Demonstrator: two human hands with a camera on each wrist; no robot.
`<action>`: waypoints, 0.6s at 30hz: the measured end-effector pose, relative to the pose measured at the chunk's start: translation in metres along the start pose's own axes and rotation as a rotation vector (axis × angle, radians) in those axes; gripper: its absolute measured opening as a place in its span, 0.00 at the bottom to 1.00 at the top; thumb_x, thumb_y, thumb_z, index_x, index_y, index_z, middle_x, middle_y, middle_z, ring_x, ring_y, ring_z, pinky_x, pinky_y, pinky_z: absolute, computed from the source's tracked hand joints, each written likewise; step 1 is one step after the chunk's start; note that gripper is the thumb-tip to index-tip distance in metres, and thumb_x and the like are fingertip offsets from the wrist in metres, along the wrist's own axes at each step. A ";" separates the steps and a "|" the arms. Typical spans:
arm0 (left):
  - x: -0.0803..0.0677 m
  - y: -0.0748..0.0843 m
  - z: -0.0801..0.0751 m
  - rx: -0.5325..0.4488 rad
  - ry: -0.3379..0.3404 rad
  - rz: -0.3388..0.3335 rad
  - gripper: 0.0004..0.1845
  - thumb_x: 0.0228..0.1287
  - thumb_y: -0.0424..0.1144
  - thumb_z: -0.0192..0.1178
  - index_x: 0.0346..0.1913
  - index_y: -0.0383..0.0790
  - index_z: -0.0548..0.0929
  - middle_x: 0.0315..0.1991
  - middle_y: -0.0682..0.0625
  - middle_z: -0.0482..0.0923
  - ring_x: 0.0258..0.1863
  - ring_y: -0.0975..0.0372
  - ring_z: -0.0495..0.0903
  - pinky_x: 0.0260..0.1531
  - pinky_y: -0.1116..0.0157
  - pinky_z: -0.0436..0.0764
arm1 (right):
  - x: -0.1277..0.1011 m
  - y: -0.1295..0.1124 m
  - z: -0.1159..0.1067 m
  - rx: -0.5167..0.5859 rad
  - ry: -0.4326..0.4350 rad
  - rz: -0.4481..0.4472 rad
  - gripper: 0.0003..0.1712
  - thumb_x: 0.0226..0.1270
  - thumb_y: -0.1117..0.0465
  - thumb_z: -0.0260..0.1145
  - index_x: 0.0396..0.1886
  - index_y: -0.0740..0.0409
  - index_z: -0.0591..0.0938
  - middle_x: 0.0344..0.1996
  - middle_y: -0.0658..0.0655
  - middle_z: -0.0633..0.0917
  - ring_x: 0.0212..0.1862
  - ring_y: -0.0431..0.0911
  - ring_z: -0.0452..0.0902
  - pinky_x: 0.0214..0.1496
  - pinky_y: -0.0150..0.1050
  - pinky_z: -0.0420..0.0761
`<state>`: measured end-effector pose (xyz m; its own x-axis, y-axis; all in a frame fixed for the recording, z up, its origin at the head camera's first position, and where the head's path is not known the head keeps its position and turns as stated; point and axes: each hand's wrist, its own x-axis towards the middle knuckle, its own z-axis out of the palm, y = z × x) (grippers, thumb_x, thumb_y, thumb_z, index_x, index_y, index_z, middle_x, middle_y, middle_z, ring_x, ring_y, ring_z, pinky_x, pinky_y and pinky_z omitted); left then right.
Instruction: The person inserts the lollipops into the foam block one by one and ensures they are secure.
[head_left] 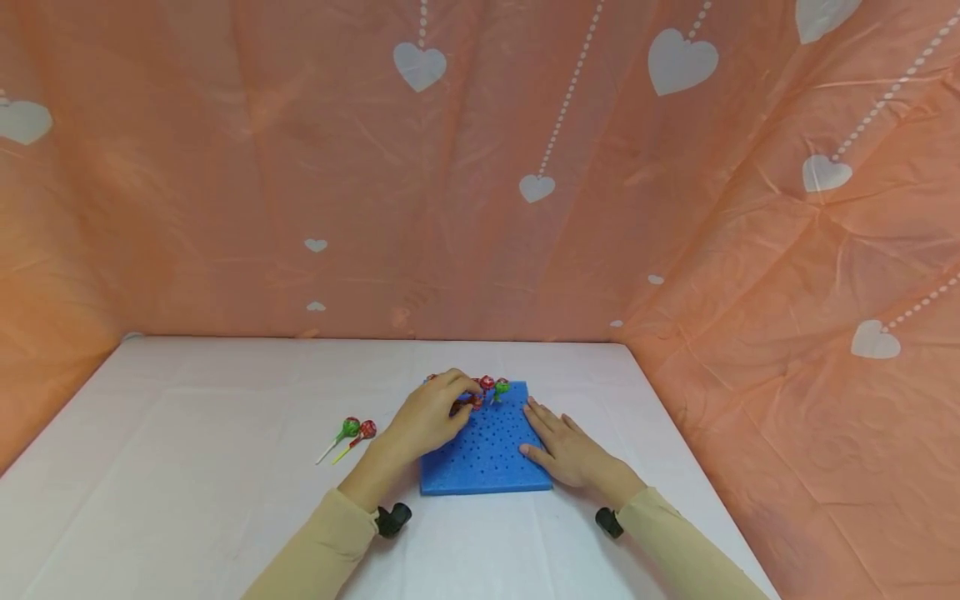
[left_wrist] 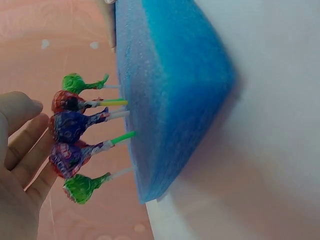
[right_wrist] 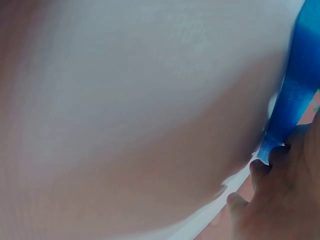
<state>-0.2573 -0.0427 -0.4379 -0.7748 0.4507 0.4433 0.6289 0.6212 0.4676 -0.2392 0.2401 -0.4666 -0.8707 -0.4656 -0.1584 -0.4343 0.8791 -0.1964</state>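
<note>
A blue foam board dotted with small holes lies on the white table. Several wrapped lollipops stand in it by their sticks along its far part, among them a red one and a green one. My left hand reaches over the board's left side, with thumb and fingers apart around the candy heads. In the left wrist view its fingers extend behind a purple lollipop and a blue lollipop. At the board's right edge, my right hand rests with fingers spread.
Left of the board, a green lollipop and a red lollipop lie side by side on the table. An orange curtain with white hearts hangs behind and at the sides. Dark wrist cameras sit by both cuffs.
</note>
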 end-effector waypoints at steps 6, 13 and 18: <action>-0.007 -0.003 -0.011 -0.015 0.059 0.003 0.13 0.67 0.32 0.70 0.53 0.40 0.86 0.51 0.49 0.84 0.51 0.55 0.85 0.54 0.55 0.85 | 0.000 0.001 0.001 0.002 -0.004 0.002 0.46 0.82 0.35 0.47 0.85 0.57 0.49 0.85 0.58 0.48 0.83 0.57 0.46 0.82 0.61 0.50; -0.017 -0.013 -0.025 -0.021 0.086 -0.031 0.13 0.67 0.32 0.69 0.53 0.39 0.86 0.51 0.49 0.83 0.52 0.54 0.84 0.52 0.54 0.85 | 0.001 0.003 0.002 0.003 0.002 -0.002 0.47 0.82 0.34 0.46 0.85 0.57 0.49 0.85 0.57 0.48 0.83 0.57 0.46 0.82 0.61 0.50; -0.026 -0.023 -0.035 -0.007 0.106 -0.041 0.13 0.67 0.31 0.69 0.53 0.40 0.86 0.51 0.49 0.83 0.52 0.53 0.85 0.53 0.52 0.85 | 0.000 0.003 0.002 0.007 -0.003 -0.001 0.47 0.82 0.34 0.47 0.85 0.57 0.49 0.85 0.58 0.48 0.83 0.58 0.46 0.81 0.62 0.50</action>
<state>-0.2493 -0.0910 -0.4337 -0.7888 0.3544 0.5022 0.5977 0.6328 0.4922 -0.2404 0.2424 -0.4691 -0.8694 -0.4670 -0.1611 -0.4339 0.8778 -0.2031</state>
